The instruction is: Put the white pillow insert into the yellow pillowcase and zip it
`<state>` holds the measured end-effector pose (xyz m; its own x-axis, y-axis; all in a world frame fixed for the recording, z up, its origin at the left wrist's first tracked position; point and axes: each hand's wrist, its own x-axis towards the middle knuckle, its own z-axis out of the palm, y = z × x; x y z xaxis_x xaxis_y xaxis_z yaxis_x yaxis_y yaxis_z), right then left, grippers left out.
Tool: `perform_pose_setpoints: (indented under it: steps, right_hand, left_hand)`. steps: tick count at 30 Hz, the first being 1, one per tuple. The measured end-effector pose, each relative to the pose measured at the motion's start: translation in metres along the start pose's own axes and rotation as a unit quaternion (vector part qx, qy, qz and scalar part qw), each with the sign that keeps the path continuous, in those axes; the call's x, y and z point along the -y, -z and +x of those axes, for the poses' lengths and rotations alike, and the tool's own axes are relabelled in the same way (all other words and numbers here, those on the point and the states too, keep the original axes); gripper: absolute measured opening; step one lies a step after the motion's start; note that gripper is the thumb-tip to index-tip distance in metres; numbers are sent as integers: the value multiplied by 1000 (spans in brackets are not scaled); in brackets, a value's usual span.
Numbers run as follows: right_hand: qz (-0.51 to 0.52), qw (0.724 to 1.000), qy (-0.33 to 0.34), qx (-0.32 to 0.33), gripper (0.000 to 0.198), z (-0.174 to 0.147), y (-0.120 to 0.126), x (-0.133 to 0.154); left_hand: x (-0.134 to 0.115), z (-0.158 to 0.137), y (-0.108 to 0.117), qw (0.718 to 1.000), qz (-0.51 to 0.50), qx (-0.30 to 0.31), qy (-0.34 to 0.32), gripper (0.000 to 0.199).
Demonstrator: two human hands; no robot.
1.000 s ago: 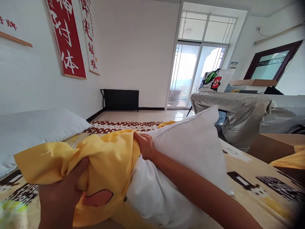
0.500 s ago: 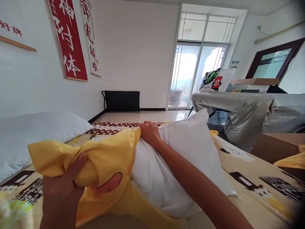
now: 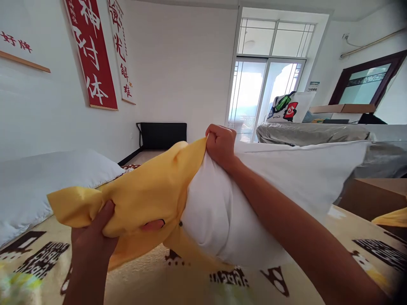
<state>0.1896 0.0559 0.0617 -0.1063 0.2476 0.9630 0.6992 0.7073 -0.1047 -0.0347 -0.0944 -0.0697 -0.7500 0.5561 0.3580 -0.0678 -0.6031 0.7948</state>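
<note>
A yellow pillowcase point(image 3: 143, 192) with a pink patch on its front is drawn partway over a white pillow point(image 3: 213, 212). My left hand point(image 3: 95, 237) is closed on the bunched left end of the pillowcase, thumb on top. At the edge of the opening, my right hand point(image 3: 221, 144) grips the yellow cloth in a fist, right beside the white pillow. The bare right part of the pillow sticks out past my right forearm. Both pillow and case are lifted off the patterned blanket point(image 3: 143, 279). A small dark zipper pull shows at the case's edge.
Another white pillow point(image 3: 57, 182) lies at the left by the wall. To the right stand a table under a silvery cover point(image 3: 318, 132), with a printed bag point(image 3: 289, 108) on it, and a brown cardboard box point(image 3: 369, 199). A black folded panel point(image 3: 163, 135) leans at the back wall.
My right hand has risen, lifting the opening of the pillowcase and the white pillow off the blanket. The pillow's free end has swung up and right. My left hand has shifted slightly right.
</note>
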Motion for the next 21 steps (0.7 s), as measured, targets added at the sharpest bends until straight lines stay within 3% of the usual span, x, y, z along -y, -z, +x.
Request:
perform_pose_setpoints:
  steps: [2, 4, 7, 10, 13, 16, 21]
  right_hand:
    - [-28, 996, 73, -37, 27, 15, 16, 0]
    - [-68, 990, 126, 5, 28, 19, 24, -5]
    - [-123, 961, 170, 180, 25, -1, 21, -20]
    - [-158, 899, 160, 376, 20, -35, 8, -38]
    - [-158, 858, 104, 477, 20, -60, -4, -49]
    - [-119, 872, 50, 472, 23, -64, -8, -43]
    - [18, 938, 57, 343, 22, -58, -3, 11]
  left_hand:
    - [6, 4, -12, 999, -43, 13, 29, 54]
    - [16, 12, -21, 997, -50, 48, 42, 59]
    - [35, 27, -22, 994, 25, 101, 46, 55]
    - [54, 37, -15, 971, 189, 143, 6, 49]
    - [69, 43, -11, 945, 267, 183, -46, 44]
    - [74, 46, -11, 945, 271, 176, -55, 44]
    - [64, 36, -16, 949, 246, 178, -91, 31]
